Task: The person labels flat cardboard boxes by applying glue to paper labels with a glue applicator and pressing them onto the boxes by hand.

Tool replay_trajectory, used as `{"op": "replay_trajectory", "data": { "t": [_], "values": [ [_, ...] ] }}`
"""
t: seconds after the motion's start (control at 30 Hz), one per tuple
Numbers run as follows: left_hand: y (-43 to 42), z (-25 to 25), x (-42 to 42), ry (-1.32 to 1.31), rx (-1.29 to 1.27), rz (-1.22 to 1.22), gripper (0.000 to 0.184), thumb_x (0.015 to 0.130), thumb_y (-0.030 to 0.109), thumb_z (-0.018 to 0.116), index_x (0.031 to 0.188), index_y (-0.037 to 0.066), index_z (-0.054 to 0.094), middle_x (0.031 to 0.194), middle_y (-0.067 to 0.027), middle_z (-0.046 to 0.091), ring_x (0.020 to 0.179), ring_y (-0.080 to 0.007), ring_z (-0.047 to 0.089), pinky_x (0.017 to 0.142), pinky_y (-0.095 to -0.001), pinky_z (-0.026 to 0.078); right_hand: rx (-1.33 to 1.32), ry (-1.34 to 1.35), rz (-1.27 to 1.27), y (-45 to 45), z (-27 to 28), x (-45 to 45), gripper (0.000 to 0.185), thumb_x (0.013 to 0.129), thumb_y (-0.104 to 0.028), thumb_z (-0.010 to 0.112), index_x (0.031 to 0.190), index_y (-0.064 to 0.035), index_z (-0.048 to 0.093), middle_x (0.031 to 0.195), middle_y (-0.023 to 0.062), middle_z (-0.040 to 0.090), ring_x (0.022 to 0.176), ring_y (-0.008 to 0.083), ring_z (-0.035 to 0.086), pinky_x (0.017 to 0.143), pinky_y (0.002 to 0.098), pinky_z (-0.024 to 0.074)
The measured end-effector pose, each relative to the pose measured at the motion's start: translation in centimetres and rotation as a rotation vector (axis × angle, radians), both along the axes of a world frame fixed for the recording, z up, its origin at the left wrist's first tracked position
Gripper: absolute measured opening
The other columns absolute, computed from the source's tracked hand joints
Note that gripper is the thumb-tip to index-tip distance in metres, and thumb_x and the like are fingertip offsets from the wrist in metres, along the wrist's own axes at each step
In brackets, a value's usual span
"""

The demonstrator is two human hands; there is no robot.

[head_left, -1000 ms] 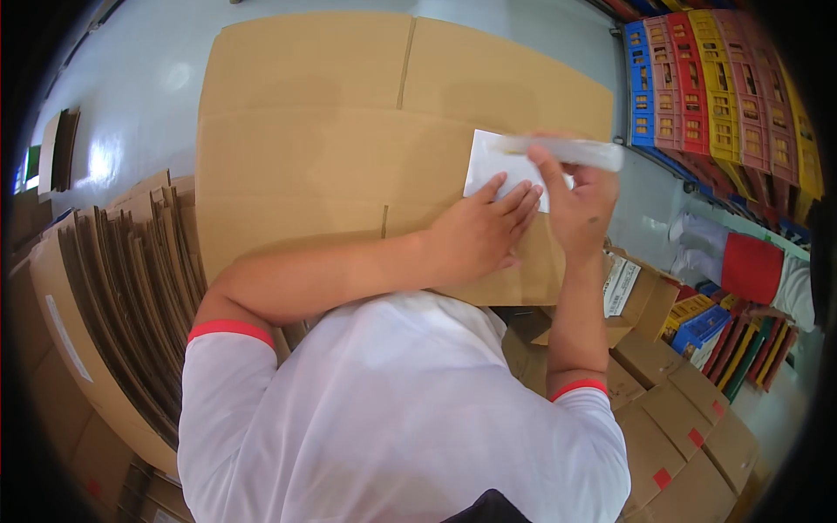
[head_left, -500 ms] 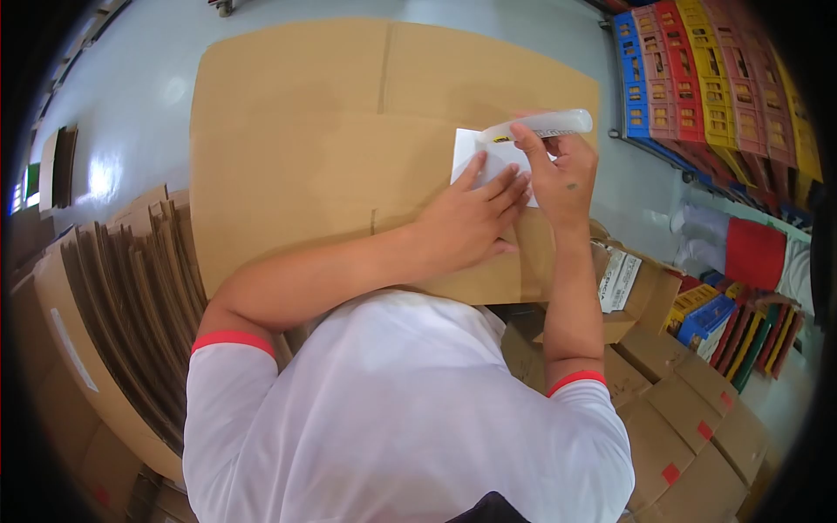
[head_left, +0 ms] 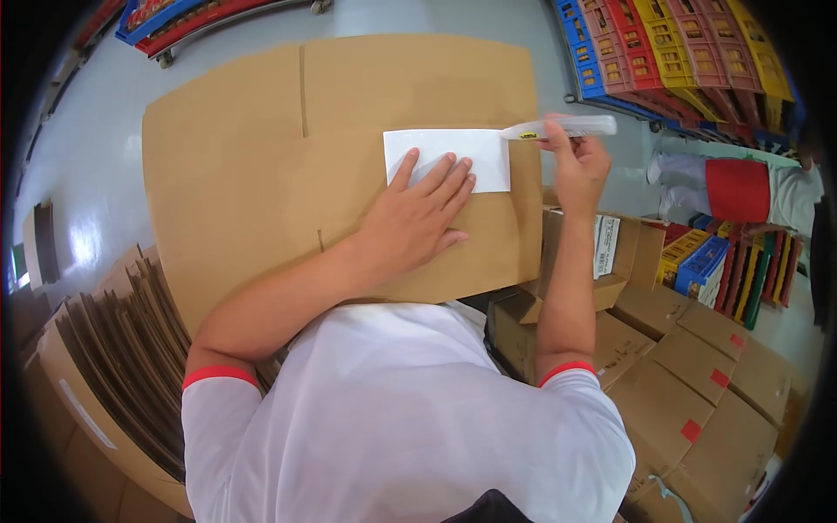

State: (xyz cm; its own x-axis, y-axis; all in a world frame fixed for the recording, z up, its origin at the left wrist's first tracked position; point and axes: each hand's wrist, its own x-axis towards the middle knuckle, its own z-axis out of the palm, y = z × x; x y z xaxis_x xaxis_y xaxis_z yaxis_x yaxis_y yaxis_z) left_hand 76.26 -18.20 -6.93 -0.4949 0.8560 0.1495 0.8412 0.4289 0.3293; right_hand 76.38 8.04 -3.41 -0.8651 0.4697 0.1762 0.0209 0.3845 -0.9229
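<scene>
A white sheet of paper [head_left: 492, 166] lies on a large flat piece of brown cardboard [head_left: 235, 174]. My left hand [head_left: 417, 209] rests on the sheet with its fingers spread, pressing its left and middle part. In my right hand [head_left: 579, 170] is a translucent glue bottle [head_left: 580, 126] with a small yellow label, held nearly level. Its narrow tip points left and meets or hovers at the sheet's upper right corner; I cannot tell whether it touches.
Folded cardboard sheets [head_left: 122, 349] stand stacked at the left. Closed cartons [head_left: 663, 392] and an open carton [head_left: 636, 253] are at the right. Coloured crates [head_left: 628, 52] stand at upper right, more crates [head_left: 174, 17] at upper left. A person [head_left: 741, 187] in red and white is at far right.
The view has shifted, so the cardboard and sheet appear farther left. My right hand with the glue bottle has moved rightward across the sheet to its right edge. My left hand stays on the sheet.
</scene>
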Motion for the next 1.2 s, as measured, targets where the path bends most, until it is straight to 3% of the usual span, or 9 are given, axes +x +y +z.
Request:
{"op": "replay_trajectory", "data": {
  "t": [0.17, 0.23, 0.5, 0.67, 0.87, 0.97, 1.0, 1.13, 1.2],
  "values": [
    [0.2, 0.5, -0.3, 0.013, -0.009, 0.004, 0.069, 0.1, 0.048, 0.06, 0.152, 0.004, 0.048, 0.161, -0.012, 0.044, 0.149, -0.0285, 0.04, 0.122, -0.057, 0.029, -0.117, 0.086, -0.018, -0.1, 0.9, 0.7, 0.023, 0.095, -0.012, 0.078, 0.109, 0.0058, 0.073, 0.094, 0.0067, 0.075, 0.084, 0.0106, 0.07, 0.076, 0.0265, 0.0575],
    [0.3, 0.6, -0.4, 0.017, -0.01, -0.003, 0.068, 0.1, 0.048, 0.061, 0.151, 0.004, 0.049, 0.161, -0.0121, 0.044, 0.149, -0.0286, 0.04, 0.121, -0.057, 0.03, 0.053, -0.027, 0.019, -0.2, 0.4, 0.8, 0.022, 0.095, -0.012, 0.079, 0.107, 0.005, 0.074, 0.093, 0.0062, 0.076, 0.082, 0.01, 0.069, 0.075, 0.0263, 0.0567],
    [0.2, 0.5, -0.6, 0.021, -0.018, -0.024, 0.066, 0.101, 0.047, 0.06, 0.149, 0.004, 0.051, 0.16, -0.0135, 0.045, 0.147, -0.0296, 0.042, 0.12, -0.0566, 0.031, 0.216, -0.067, 0.086, -0.1, -0.6, 1.0, 0.02, 0.092, -0.013, 0.08, 0.101, 0.0045, 0.076, 0.089, 0.0098, 0.077, 0.076, 0.0108, 0.068, 0.07, 0.0265, 0.0545],
    [-0.3, 1.1, -1.6, -0.119, 0.157, 0.085, 0.054, 0.097, 0.029, 0.068, 0.14, -0.002, 0.055, 0.14, -0.0165, 0.056, 0.134, -0.0321, 0.051, 0.113, -0.0472, 0.043, 0.294, -0.162, 0.137, -0.3, 0.5, 4.5, 0.02, 0.091, -0.014, 0.081, 0.098, 0.0036, 0.077, 0.084, 0.0102, 0.076, 0.072, 0.0118, 0.067, 0.064, 0.0281, 0.0515],
    [-0.7, 0.0, -4.6, -0.036, -0.018, -0.06, 0.03, 0.093, 0.01, 0.069, 0.12, -0.004, 0.064, 0.125, -0.0136, 0.06, 0.121, -0.03, 0.057, 0.105, -0.041, 0.047, 0.332, -0.134, 0.09, 0.3, -0.3, 3.4, 0.018, 0.091, -0.014, 0.081, 0.097, 0.0026, 0.077, 0.082, 0.0105, 0.075, 0.072, 0.0123, 0.067, 0.065, 0.0286, 0.0524],
    [-0.9, 0.9, -5.7, -0.056, -0.031, -0.085, 0.022, 0.091, 0.006, 0.07, 0.112, 0.0, 0.065, 0.13, -0.0127, 0.059, 0.128, -0.0308, 0.054, 0.11, -0.0416, 0.044, 0.29, -0.108, 0.071, 0.6, -0.7, 1.5, 0.022, 0.093, -0.015, 0.08, 0.102, 0.0037, 0.076, 0.089, 0.0105, 0.076, 0.076, 0.0138, 0.069, 0.07, 0.0285, 0.0561],
    [-0.9, 0.9, -6.0, -0.05, -0.033, -0.078, 0.022, 0.091, 0.006, 0.07, 0.112, 0.0, 0.065, 0.13, -0.0127, 0.059, 0.128, -0.0308, 0.054, 0.11, -0.0416, 0.044, 0.091, -0.034, 0.069, 0.7, -0.6, 1.2, 0.024, 0.094, -0.016, 0.08, 0.106, 0.0045, 0.074, 0.092, 0.0102, 0.076, 0.079, 0.0147, 0.07, 0.073, 0.029, 0.0574],
    [-1.8, 1.0, -8.1, -0.044, 0.13, 0.016, 0.02, 0.085, 0.007, 0.077, 0.102, 0.008, 0.067, 0.151, -0.0136, 0.051, 0.149, -0.0376, 0.037, 0.119, -0.0513, 0.035, -0.337, 0.178, 0.023, -0.1, 3.0, 1.3, 0.026, 0.097, -0.012, 0.076, 0.115, 0.0058, 0.069, 0.099, 0.0094, 0.075, 0.088, 0.0161, 0.071, 0.079, 0.0305, 0.0593],
    [-2.5, 0.5, -9.4, -0.116, 0.159, 0.006, 0.021, 0.083, 0.008, 0.08, 0.099, 0.01, 0.067, 0.159, -0.0142, 0.046, 0.155, -0.0402, 0.029, 0.121, -0.0558, 0.032, -0.308, 0.14, 0.056, -1.4, 3.7, 2.0, 0.026, 0.096, -0.01, 0.076, 0.115, 0.0053, 0.069, 0.1, 0.0096, 0.075, 0.089, 0.017, 0.072, 0.079, 0.031, 0.0596]
  ]
}}
